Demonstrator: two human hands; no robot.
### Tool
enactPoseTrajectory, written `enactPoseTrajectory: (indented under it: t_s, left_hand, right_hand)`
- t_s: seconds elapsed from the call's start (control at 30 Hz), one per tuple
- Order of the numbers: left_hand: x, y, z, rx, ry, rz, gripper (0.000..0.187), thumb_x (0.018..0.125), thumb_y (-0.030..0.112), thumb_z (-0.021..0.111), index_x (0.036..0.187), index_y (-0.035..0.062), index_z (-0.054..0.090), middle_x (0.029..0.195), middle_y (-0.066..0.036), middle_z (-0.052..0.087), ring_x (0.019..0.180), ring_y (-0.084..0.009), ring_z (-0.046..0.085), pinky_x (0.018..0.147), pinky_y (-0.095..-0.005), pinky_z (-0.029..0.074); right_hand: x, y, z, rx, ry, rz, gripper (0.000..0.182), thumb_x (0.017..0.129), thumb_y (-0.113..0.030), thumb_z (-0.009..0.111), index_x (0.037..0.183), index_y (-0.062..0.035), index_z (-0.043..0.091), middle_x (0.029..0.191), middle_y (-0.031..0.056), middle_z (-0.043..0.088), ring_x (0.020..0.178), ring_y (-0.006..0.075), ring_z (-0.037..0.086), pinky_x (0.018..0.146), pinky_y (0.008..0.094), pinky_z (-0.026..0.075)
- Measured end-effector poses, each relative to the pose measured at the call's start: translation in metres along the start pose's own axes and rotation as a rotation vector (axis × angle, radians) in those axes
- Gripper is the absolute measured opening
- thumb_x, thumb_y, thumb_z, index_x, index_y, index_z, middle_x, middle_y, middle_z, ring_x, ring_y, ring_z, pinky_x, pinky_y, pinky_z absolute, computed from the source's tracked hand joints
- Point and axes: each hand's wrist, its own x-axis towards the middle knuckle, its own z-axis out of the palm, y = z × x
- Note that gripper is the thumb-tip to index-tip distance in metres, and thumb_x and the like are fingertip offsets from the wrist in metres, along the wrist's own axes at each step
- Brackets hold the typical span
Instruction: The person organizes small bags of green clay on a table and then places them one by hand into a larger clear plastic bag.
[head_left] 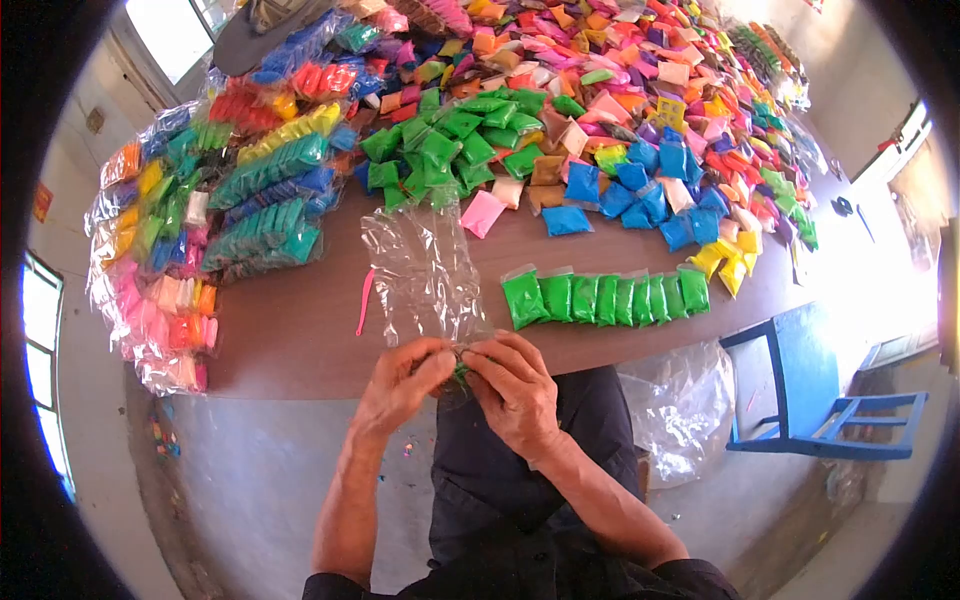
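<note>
My left hand (400,385) and my right hand (515,385) meet at the near edge of the brown table (300,330). Together they pinch the near end of a clear plastic bag (420,275) that lies stretched away from me on the tabletop. Something small and green (460,372) shows between my fingertips; I cannot tell what it is. To the right of the bag, a row of several green powder packets (605,297) stands side by side on the table.
Heaps of small coloured packets (620,110) cover the far half of the table, with a green pile (450,150) in the middle. Larger filled clear bags (180,250) lie along the left. A pink strip (365,300) lies beside the bag. A blue chair (800,400) and a plastic sack (685,405) stand at right.
</note>
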Motion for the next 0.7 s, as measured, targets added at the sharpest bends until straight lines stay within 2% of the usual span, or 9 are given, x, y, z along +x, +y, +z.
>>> enactPoseTrajectory:
  t_s: [0.07, 0.17, 0.27, 0.37, 0.47, 0.57, 0.7]
  left_hand:
    - [0.005, 0.004, 0.01, 0.011, 0.125, -0.074, 0.027, 0.102, 0.025, 0.072, 0.108, -0.001, 0.075, 0.088, 0.001, 0.069, 0.08, -0.0061, 0.062, 0.069, -0.0251, 0.053]
    - [0.014, -0.011, 0.01, 0.266, 0.226, -0.005, 0.031, 0.105, 0.027, 0.07, 0.096, -0.0022, 0.072, 0.085, 0.0, 0.068, 0.071, -0.0084, 0.059, 0.061, -0.027, 0.051]
    - [0.014, -0.017, 0.012, 0.095, 0.284, 0.006, 0.031, 0.105, 0.029, 0.07, 0.092, 0.0002, 0.073, 0.082, 0.001, 0.067, 0.068, -0.0075, 0.058, 0.056, -0.0282, 0.049]
    - [0.011, -0.008, 0.021, 0.135, 0.367, 0.051, 0.036, 0.103, 0.028, 0.072, 0.085, -0.0026, 0.071, 0.067, -0.001, 0.062, 0.067, -0.0061, 0.057, 0.057, -0.0287, 0.047]
    - [0.011, -0.014, 0.018, 0.4, 0.435, 0.18, 0.04, 0.103, 0.029, 0.071, 0.081, -0.0037, 0.069, 0.063, -0.006, 0.059, 0.066, -0.0084, 0.058, 0.058, -0.0313, 0.047]
    - [0.002, 0.007, 0.025, 0.463, 0.484, 0.17, 0.04, 0.102, 0.03, 0.071, 0.082, -0.0039, 0.069, 0.062, -0.009, 0.059, 0.064, -0.0109, 0.059, 0.059, -0.0339, 0.048]
    - [0.005, 0.005, 0.019, 0.517, 0.437, 0.199, 0.038, 0.1, 0.03, 0.073, 0.082, -0.0033, 0.07, 0.065, -0.011, 0.064, 0.065, -0.0136, 0.061, 0.061, -0.0349, 0.049]
  right_hand:
    - [-0.002, -0.001, 0.0, -0.01, -0.013, -0.016, 0.033, 0.083, -0.007, 0.085, 0.115, -0.0109, 0.078, 0.123, 0.0046, 0.074, 0.123, 0.0339, 0.067, 0.099, 0.0425, 0.059]
    - [-0.003, -0.002, -0.001, -0.014, -0.029, -0.022, 0.035, 0.083, -0.007, 0.085, 0.117, -0.0108, 0.077, 0.124, 0.0048, 0.073, 0.124, 0.0341, 0.066, 0.1, 0.0422, 0.059]
    - [-0.003, -0.001, -0.001, -0.005, -0.035, -0.025, 0.039, 0.083, -0.007, 0.086, 0.12, -0.0107, 0.075, 0.126, 0.0053, 0.072, 0.125, 0.0346, 0.066, 0.1, 0.0424, 0.059]
    - [-0.002, -0.001, -0.002, -0.004, -0.05, -0.025, 0.04, 0.083, -0.008, 0.085, 0.121, -0.0109, 0.074, 0.127, 0.0055, 0.071, 0.125, 0.0351, 0.065, 0.099, 0.0426, 0.059]
    - [-0.001, 0.0, -0.001, -0.015, -0.052, -0.021, 0.038, 0.083, -0.009, 0.085, 0.12, -0.0112, 0.075, 0.126, 0.0052, 0.071, 0.125, 0.0347, 0.065, 0.099, 0.0429, 0.059]
    - [-0.003, 0.002, 0.001, -0.019, -0.03, -0.012, 0.036, 0.084, -0.01, 0.085, 0.118, -0.0117, 0.075, 0.125, 0.0046, 0.072, 0.125, 0.0338, 0.065, 0.099, 0.043, 0.059]
    - [-0.002, 0.0, 0.003, -0.017, 0.001, -0.008, 0.033, 0.083, -0.01, 0.085, 0.115, -0.012, 0.076, 0.123, 0.0038, 0.073, 0.124, 0.0329, 0.066, 0.1, 0.0426, 0.059]
